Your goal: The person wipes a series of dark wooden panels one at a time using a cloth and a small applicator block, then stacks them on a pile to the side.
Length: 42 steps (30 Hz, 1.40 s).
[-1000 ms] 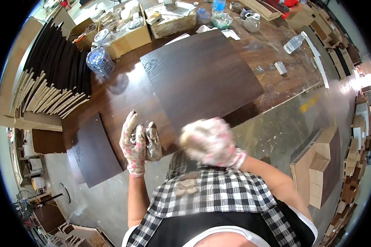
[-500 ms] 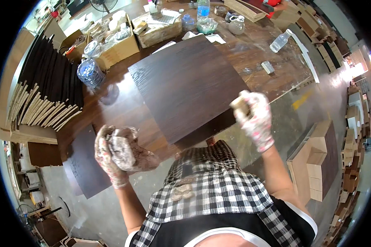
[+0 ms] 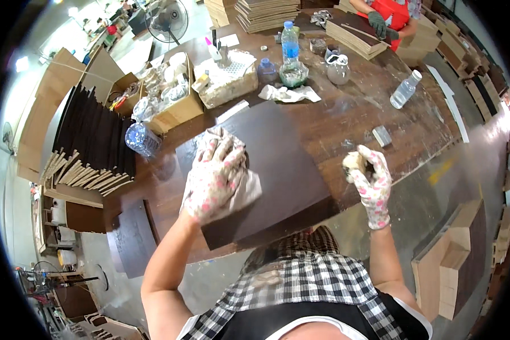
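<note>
A dark brown rectangular board (image 3: 292, 164) lies on the worktable before me, its near edge overhanging toward my apron. On the board's left half, my gloved left hand (image 3: 212, 178) presses a stained whitish rag (image 3: 248, 195) flat, fingers over the cloth. Off the board's right edge, my gloved right hand (image 3: 375, 184) pinches a small yellowish sponge-like wad (image 3: 353, 162) with a dark underside. Both gloves are white with pink spots. A small pale block (image 3: 382, 136) rests on the table beyond my right hand.
Stacked dark panels (image 3: 99, 136) stand at left beside a large water bottle (image 3: 143, 140). A cardboard box (image 3: 175, 113), a blue-capped bottle (image 3: 290, 45) and a tilted clear bottle (image 3: 406, 90) sit on the worktable (image 3: 345, 107). A co-worker in a red apron (image 3: 394, 14) handles boards at far right.
My left hand has brought the rag from the left of the board onto its surface. My right hand still holds the wad, slightly farther right. The view has tilted up, revealing the co-worker.
</note>
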Motion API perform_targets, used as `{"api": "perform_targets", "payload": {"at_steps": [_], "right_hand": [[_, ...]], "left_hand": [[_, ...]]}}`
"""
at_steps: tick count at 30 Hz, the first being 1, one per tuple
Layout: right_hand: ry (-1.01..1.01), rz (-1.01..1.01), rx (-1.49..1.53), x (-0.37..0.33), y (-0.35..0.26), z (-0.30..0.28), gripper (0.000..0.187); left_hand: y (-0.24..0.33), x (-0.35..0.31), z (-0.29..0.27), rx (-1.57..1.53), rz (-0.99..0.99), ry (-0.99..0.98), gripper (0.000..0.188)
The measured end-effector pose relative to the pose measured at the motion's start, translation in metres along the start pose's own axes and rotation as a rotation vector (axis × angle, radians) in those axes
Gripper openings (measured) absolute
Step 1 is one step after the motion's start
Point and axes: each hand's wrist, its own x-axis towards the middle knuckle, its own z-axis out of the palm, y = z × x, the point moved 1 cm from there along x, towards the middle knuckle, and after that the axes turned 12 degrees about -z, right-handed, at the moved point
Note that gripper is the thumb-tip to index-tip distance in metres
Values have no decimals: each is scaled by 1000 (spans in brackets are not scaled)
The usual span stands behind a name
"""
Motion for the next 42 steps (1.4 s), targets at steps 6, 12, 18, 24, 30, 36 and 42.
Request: {"api": "perform_targets", "payload": {"at_steps": [6, 12, 18, 24, 30, 36, 42], "right_hand": [[71, 174, 93, 10, 28, -17, 42], [-46, 121, 64, 22, 47, 0, 43], [-117, 329, 314, 29, 25, 40, 49], [-221, 459, 460, 38, 19, 69, 50], [-120, 525, 339, 69, 19, 57, 50], [-316, -51, 239, 160, -135, 89, 62], [-518, -261, 819, 166, -159, 136, 65]], "left_hand": [[60, 89, 3, -62, 90, 54, 46], [102, -9, 17, -269, 372, -152, 55], [-56, -126, 1, -333, -448, 330, 40], [-29, -119, 0, -170, -390, 313, 38], [-7, -106, -26, -27, -387, 103, 38], [-63, -120, 5, -643, -401, 280, 26], [-128, -126, -104, -1400, -564, 420, 81]]}}
